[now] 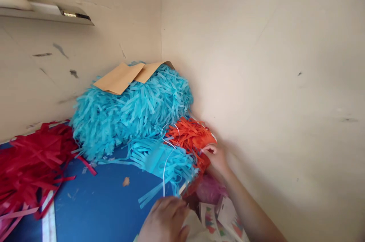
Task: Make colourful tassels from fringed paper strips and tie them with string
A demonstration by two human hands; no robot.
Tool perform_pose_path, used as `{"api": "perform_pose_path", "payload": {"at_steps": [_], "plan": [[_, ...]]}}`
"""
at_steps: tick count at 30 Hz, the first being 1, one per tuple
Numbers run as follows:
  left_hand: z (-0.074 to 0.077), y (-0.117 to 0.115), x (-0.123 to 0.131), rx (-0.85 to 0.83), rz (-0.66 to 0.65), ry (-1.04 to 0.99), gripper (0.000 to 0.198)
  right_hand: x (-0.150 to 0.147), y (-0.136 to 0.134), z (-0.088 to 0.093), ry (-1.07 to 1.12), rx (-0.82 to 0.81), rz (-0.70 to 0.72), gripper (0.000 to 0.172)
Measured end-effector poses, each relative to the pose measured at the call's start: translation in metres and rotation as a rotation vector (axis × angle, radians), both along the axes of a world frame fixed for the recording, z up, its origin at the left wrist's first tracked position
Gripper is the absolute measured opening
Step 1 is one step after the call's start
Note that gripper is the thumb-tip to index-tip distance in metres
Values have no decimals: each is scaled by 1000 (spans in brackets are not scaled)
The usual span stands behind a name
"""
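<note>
My left hand (167, 219) is at the bottom centre, slightly blurred, with its fingers curled. A thin white string (164, 173) rises from behind it and makes a loop above a flat light-blue tissue-paper fringe (159, 156). Farther right, my right hand (216, 158) has thumb and forefinger pinched together against an orange tissue-paper fringe (191, 133). What sits between those fingertips is too small to make out. The blue fringe lies on a blue tabletop (99, 196), its right end close to the orange one.
A big heap of light-blue fringes (137, 109) fills the corner, topped with brown paper pieces (119, 78). Red fringes (37, 158) lie at left. Below my right arm are a pink plastic bag (209, 189) and printed packaging (209, 217). A wall shelf (51, 14) juts out upper left.
</note>
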State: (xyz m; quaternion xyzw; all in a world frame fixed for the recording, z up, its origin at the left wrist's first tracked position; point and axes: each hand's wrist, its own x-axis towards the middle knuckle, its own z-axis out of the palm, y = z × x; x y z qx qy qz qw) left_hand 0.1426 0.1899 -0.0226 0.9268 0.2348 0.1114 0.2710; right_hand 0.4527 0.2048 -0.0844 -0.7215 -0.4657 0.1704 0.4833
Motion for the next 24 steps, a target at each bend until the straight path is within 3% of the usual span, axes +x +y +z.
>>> {"api": "perform_pose_path", "payload": {"at_steps": [6,11,16,24], "plan": [[7,27,117,196,-135,76,43,13,6,15,238,-21,61,29],[-8,57,168,243,-145,223,61,19,9,24,342,46,-13,33],[-24,80,178,251,-81,272,68,28,16,30,382,124,-112,34],[-33,87,157,239,-74,303,64,41,31,39,279,139,-145,28]]}}
